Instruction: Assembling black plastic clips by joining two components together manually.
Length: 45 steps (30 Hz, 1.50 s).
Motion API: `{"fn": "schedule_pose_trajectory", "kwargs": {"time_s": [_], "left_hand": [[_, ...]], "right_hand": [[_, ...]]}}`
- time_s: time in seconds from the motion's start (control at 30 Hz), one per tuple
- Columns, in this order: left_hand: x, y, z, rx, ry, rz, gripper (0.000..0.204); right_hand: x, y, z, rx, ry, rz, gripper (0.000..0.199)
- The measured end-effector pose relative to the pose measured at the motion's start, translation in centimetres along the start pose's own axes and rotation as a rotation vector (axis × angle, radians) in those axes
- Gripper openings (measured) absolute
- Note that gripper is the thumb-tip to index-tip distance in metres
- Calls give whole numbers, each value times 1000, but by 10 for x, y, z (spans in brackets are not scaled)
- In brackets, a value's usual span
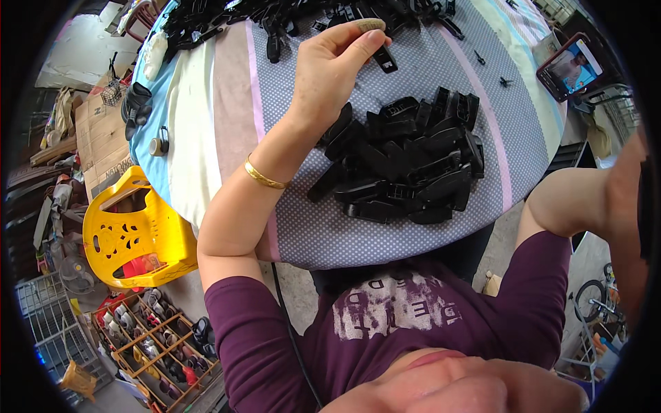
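Observation:
My left hand (329, 65) reaches over the far half of the table, its thumb and forefinger pinched on a black plastic piece (387, 62). Beige tape (370, 25) is wrapped round a fingertip. Nearer to me lies a loose pile of long black plastic pieces (406, 162), below the hand and to its right. A larger heap of similar black parts (275, 31) spreads along the far edge, beyond the hand. My right forearm (626, 186) is raised close at the right rim; the right hand itself is out of sight.
A striped, dotted cloth (330, 237) covers the round table. A phone (570, 67) with a lit screen stands at the right edge. Small black bits (505, 82) and a tape roll (158, 146) lie on the cloth. A yellow chair (131, 234) and a shoe rack (158, 344) stand left.

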<state>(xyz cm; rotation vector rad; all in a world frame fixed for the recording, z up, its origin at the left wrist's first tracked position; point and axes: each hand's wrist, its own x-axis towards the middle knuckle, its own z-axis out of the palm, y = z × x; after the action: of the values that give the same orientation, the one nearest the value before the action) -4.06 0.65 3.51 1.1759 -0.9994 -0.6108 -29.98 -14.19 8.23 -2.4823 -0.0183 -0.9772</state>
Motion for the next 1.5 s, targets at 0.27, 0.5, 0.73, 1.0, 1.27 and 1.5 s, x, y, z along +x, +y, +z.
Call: {"fn": "schedule_pose_trajectory", "kwargs": {"time_s": [0.27,0.5,0.73,1.0,1.27,1.5], "left_hand": [[2,6,-5,71,-9,-20,24],[-8,7,-7,73,-26,-149,27],[-6,3,-3,67,-109,-172,27],[-4,1,5,205,-190,-137,28],[-9,-5,-9,374,-354,-322,34],[-2,3,-13,475,-566,-343,43]], "right_hand": [[48,-6,0,50,-105,-134,37],[101,-58,17,-75,-284,-390,40],[104,-59,45,114,-285,-290,43],[100,-46,41,248,-318,-261,47],[86,32,81,88,-246,159,33],[82,87,127,-431,-273,111,29]]}}
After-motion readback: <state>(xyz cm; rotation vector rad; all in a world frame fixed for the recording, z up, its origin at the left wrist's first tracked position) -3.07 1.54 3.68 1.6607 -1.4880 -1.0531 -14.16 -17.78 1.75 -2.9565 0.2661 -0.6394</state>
